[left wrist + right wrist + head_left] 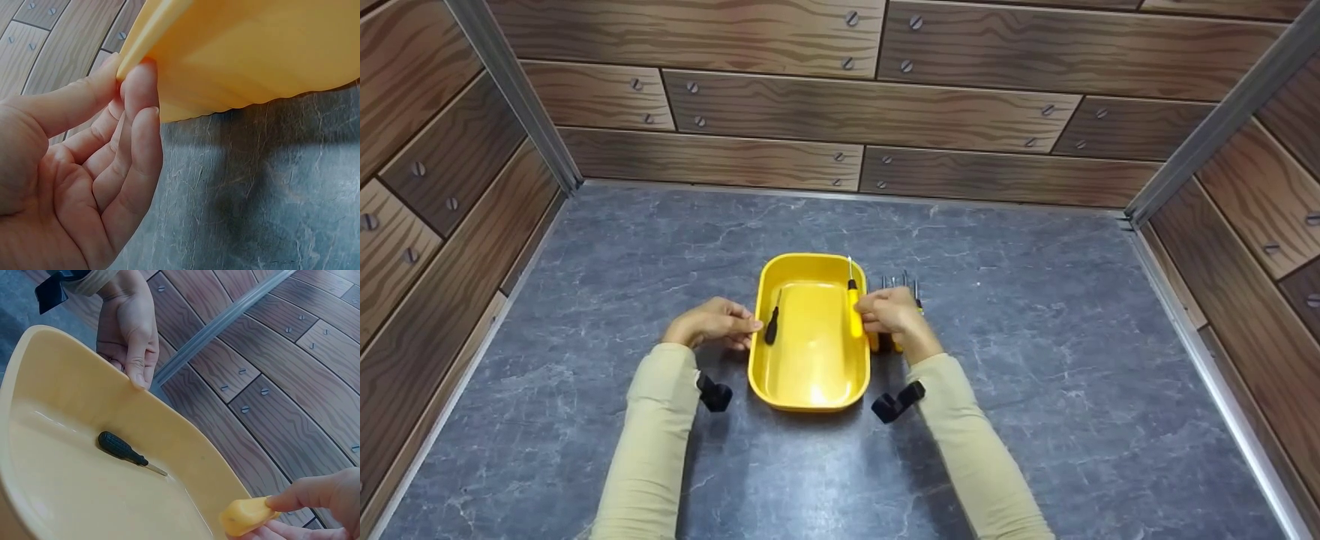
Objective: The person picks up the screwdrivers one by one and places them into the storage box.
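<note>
A yellow plastic tray point(810, 375) stands on the grey marbled surface. My left hand point(718, 324) pinches its left rim between thumb and fingers, seen close in the left wrist view on the tray wall point(264, 50). Inside, along the left side, lies a small black screwdriver point(121, 448). My right hand point(894, 313) holds a yellow-handled screwdriver point(855, 315) over the tray's right rim, its tip pointing away from me. In the right wrist view the yellow handle end point(247, 516) sits between thumb and fingers.
Several more tools with metal shafts point(916, 289) stand or lie just right of the tray, partly hidden behind my right hand. Wood-patterned walls point(870, 105) enclose the surface at the back and both sides, with metal strips point(521, 90) at the corners.
</note>
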{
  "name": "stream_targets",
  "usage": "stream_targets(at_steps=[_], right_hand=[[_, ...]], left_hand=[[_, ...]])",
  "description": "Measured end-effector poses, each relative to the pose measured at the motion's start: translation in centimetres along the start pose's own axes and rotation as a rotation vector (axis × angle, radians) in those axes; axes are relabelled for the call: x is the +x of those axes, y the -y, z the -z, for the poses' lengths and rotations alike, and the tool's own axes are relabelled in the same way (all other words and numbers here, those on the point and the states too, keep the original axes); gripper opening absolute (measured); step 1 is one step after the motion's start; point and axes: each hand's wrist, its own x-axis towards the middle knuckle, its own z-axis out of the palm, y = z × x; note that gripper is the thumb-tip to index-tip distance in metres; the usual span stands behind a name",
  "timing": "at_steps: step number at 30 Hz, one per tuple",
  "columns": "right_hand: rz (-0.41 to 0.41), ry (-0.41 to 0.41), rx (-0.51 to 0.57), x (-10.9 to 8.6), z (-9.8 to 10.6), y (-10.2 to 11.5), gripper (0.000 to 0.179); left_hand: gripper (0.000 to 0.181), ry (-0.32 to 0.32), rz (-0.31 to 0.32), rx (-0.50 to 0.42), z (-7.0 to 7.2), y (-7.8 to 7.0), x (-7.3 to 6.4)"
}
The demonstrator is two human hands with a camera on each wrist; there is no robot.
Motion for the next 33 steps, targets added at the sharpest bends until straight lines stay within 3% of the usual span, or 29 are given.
stream_targets(at_steps=[18, 33], right_hand=[[-0.014, 0.011, -0.014, -0.2, -1.7, 0.5, 0.03], [-0.032, 0.035, 0.057, 0.4, -3.0, 0.6, 0.026]], left_hand=[[0.023, -0.013, 0.003, 0.021, 0.0, 0.0, -0.1], [0.023, -0.015, 0.028, 0.029, 0.0, -0.2, -0.1]])
